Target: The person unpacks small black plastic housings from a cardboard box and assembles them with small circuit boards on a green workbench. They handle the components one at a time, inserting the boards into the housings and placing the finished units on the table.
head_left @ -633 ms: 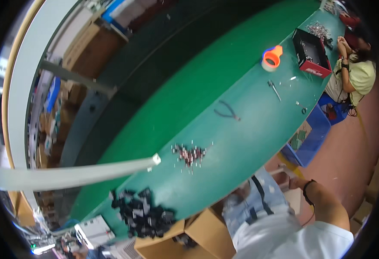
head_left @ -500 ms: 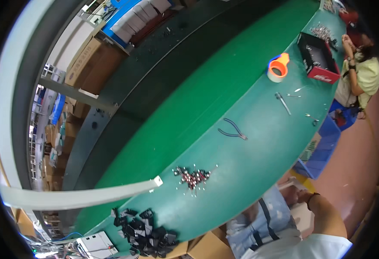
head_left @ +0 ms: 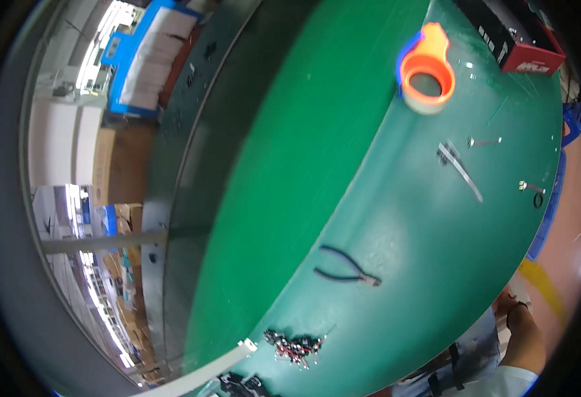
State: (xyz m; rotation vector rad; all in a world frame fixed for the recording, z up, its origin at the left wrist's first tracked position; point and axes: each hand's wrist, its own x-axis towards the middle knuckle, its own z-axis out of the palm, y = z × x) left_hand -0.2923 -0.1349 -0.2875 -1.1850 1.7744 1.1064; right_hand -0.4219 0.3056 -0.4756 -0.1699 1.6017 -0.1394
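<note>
Green bench: a long worktop running from lower left to upper right, its edges bent by the lens.
Hidden or cut off: a black box with a red side is clipped by the top right rim; black parts at the bottom edge are only partly in view; the heap of small red-and-black pieces is too small to tell what they are.
Pliers: lying flat on the bench, near its front edge; long axis roughly left to right, nose at the right end, dark handles spread toward the left.
Forearm: comes in at the lower right, beside the bench edge, wearing a dark wristband; which arm it is cannot be told.
Hands: neither shows, so I cannot tell whether they grip anything.
Other things: orange tape roll at upper right; metal tweezers below it, well apart from the pliers.
</note>
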